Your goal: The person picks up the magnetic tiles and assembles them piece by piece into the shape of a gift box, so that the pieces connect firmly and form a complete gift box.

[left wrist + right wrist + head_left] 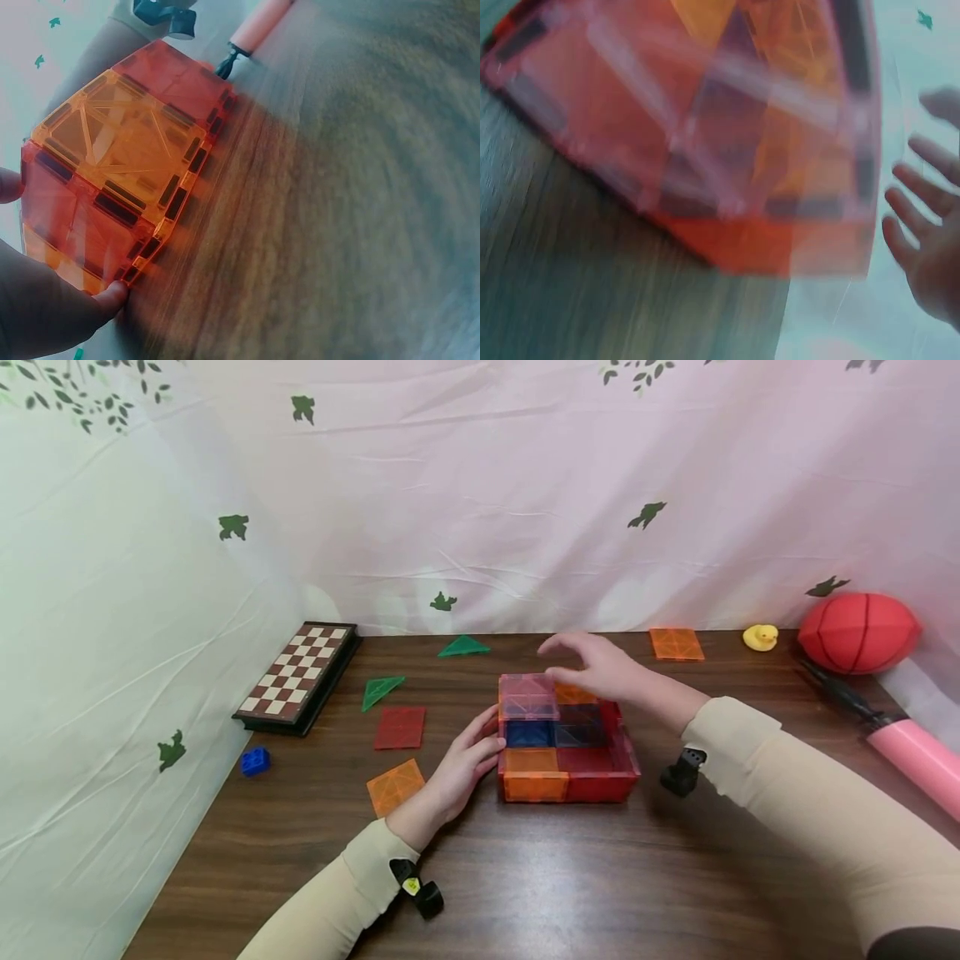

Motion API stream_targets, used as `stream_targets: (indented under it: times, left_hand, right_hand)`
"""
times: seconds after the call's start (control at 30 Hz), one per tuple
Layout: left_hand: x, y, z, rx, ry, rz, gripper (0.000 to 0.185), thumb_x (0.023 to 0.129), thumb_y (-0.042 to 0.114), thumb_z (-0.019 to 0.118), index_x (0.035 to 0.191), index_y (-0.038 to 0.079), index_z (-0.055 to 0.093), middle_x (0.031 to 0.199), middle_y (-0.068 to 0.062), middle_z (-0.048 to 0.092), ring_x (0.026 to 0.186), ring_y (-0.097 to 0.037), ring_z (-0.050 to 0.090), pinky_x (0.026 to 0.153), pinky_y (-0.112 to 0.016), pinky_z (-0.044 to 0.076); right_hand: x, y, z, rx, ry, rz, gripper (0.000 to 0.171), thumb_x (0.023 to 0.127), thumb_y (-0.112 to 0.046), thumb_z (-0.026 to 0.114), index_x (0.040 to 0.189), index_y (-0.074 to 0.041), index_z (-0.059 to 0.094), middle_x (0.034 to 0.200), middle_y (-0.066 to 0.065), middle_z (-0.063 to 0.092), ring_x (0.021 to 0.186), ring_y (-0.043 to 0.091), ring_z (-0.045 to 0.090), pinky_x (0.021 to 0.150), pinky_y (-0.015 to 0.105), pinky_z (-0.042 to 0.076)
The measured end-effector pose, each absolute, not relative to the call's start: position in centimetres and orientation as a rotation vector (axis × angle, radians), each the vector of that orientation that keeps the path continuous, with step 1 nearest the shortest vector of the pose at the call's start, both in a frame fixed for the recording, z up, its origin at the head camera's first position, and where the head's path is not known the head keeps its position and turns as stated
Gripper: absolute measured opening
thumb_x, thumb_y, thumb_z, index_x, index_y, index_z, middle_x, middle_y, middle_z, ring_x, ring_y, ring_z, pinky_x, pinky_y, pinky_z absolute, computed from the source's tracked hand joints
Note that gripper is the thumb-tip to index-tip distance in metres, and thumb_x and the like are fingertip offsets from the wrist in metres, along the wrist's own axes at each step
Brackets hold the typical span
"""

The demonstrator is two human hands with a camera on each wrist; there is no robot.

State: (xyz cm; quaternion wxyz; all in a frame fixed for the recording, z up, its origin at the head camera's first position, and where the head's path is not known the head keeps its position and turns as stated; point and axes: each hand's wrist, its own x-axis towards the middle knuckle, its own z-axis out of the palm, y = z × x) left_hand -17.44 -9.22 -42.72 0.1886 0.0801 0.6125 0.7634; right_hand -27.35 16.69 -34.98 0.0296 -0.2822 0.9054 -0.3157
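Note:
A low open-topped box of translucent magnetic tiles (pixel 596 787) stands on the table, its walls red and orange. Orange, blue and red squares show inside. A pinkish tile (pixel 528 697) covers the far left corner of its top. My left hand (pixel 467 768) rests along the left wall; in the left wrist view, its thumb (pixel 112 298) touches a lower corner of the box. Over the box's far side hovers my right hand (pixel 600 668), fingers bent and thumb beside the pinkish tile. The right wrist view, blurred, shows those fingers (pixel 922 202) spread, holding nothing.
Left of the box lie an orange square (pixel 395 787), a red square (pixel 400 727) and green triangles (pixel 383 691). Farther left are a chessboard (pixel 296 672) and blue brick (pixel 255 761). Rightward are another orange square (pixel 677 644), rubber duck (pixel 761 637), red ball (pixel 859 632) and pink pump (pixel 918 764).

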Motion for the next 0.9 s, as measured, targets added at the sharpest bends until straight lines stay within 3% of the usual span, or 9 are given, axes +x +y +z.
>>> stream_targets:
  times: [0.27,0.5,0.7,0.9]
  left_hand:
    - [-17.5,-9.3,-42.7,0.218,1.739,2.132,0.064,0.102,0.012,0.05,0.162,0.011,0.027,0.164,-0.017,0.027,0.149,-0.035,0.029,0.116,-0.054,0.028]
    - [-17.5,-9.2,-42.8,0.214,1.732,2.133,0.065,0.101,0.013,0.052,0.162,0.01,0.027,0.163,-0.018,0.027,0.149,-0.035,0.029,0.116,-0.055,0.028]
    - [-17.4,-9.2,-42.9,0.209,1.732,2.14,0.065,0.101,0.014,0.052,0.161,0.009,0.027,0.163,-0.018,0.028,0.148,-0.035,0.029,0.116,-0.055,0.028]
    - [-17.5,-9.2,-42.9,0.208,1.734,2.138,0.065,0.101,0.015,0.053,0.161,0.01,0.028,0.163,-0.017,0.028,0.148,-0.035,0.029,0.116,-0.054,0.028]
  right_hand:
    - [-30.1,23.1,-37.2,-0.231,3.133,-1.152,0.038,0.1,-0.023,0.062,0.125,0.005,0.058,0.128,0.027,0.057,0.118,0.044,0.054,0.099,0.058,0.042]
    - [-31.8,27.7,-39.9,0.146,3.208,-0.972,0.046,0.1,-0.029,0.059,0.126,0.008,0.053,0.131,0.033,0.046,0.124,0.052,0.037,0.104,0.063,0.031]
    - [-32.3,28.8,-41.5,0.316,3.142,-0.84,0.067,0.098,-0.04,0.062,0.139,0.008,0.04,0.137,0.039,0.033,0.122,0.058,0.029,0.099,0.07,0.03]
    - [-32.7,29.1,-42.5,0.349,3.134,-0.777,0.069,0.097,-0.038,0.063,0.141,0.008,0.037,0.133,0.043,0.033,0.121,0.061,0.03,0.097,0.072,0.03]
